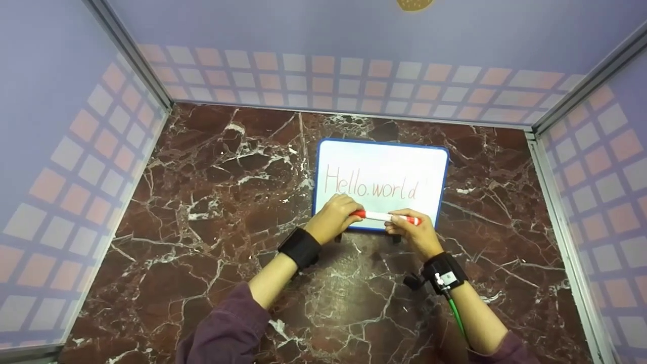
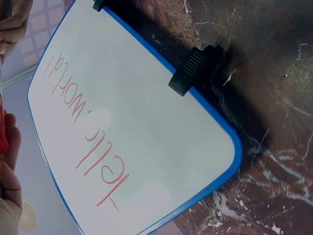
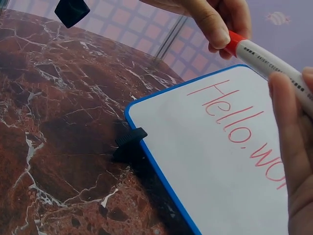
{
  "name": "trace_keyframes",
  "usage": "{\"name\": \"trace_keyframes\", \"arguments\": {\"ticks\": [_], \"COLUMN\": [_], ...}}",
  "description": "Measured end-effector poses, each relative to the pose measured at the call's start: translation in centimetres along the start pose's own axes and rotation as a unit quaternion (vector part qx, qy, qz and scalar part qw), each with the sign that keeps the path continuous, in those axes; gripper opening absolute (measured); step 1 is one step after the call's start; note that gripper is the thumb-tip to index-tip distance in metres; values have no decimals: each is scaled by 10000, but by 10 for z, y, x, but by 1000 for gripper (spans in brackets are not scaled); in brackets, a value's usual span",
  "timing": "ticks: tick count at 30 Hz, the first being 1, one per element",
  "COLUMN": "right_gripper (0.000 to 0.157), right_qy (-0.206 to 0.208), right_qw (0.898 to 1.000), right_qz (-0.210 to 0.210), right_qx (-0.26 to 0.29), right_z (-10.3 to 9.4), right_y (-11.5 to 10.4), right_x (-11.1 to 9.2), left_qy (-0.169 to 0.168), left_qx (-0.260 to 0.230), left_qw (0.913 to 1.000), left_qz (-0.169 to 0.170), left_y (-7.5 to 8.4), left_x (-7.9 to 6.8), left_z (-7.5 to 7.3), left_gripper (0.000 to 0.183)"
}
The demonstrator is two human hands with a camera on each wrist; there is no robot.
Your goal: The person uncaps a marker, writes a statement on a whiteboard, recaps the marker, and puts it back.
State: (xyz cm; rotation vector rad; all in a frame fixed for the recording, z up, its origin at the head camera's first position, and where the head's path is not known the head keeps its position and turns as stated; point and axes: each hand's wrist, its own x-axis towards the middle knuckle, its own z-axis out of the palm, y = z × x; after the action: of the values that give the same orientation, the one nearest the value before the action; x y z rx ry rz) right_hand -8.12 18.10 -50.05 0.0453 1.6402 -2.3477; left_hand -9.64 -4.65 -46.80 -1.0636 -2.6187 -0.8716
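A white marker with red ends [image 1: 378, 216] is held level between both hands, above the lower part of a blue-framed whiteboard [image 1: 384, 156]. My left hand [image 1: 334, 216] pinches the red cap [image 3: 234, 41] at its left end. Around the white barrel [image 3: 266, 59], near the other end, curl the fingers of my right hand [image 1: 415, 230]. Red handwriting [image 2: 90, 134] on the board reads "Hello.world", with a faint mark after it. Whether the cap is fully seated cannot be made out.
Black clips [image 2: 188, 71] sit on the board's near edge, propping it off the dark red marbled table [image 1: 227, 202]. Lilac walls with a checked band [image 1: 323, 76] enclose the back and sides. A green cable [image 1: 455, 311] runs from the right wrist strap [image 1: 445, 273].
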Motion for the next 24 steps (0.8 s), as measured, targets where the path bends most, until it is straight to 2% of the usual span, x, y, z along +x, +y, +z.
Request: {"name": "trace_keyframes", "arguments": {"ticks": [8,19,22,24], "right_gripper": [26,24,22,17], "right_qy": [-120,-197,-235,-263], "right_qw": [9999,9998,9988,9936], "right_qz": [-19,60,37,-123], "right_qx": [53,-77,-436,-1092], "right_z": [3,0,2,6], "right_y": [0,6,0,-8], "right_x": [2,3,2,1], "left_qy": [99,-86,-114,-120], "left_qx": [54,-43,-67,-75], "left_qw": [9998,9999,9999,9999], "left_qz": [157,138,58,-4], "left_y": [2,-2,-5,-7], "left_x": [1,0,-1,-2], "left_z": [-4,0,2,3], "left_gripper": [19,15,17,18]}}
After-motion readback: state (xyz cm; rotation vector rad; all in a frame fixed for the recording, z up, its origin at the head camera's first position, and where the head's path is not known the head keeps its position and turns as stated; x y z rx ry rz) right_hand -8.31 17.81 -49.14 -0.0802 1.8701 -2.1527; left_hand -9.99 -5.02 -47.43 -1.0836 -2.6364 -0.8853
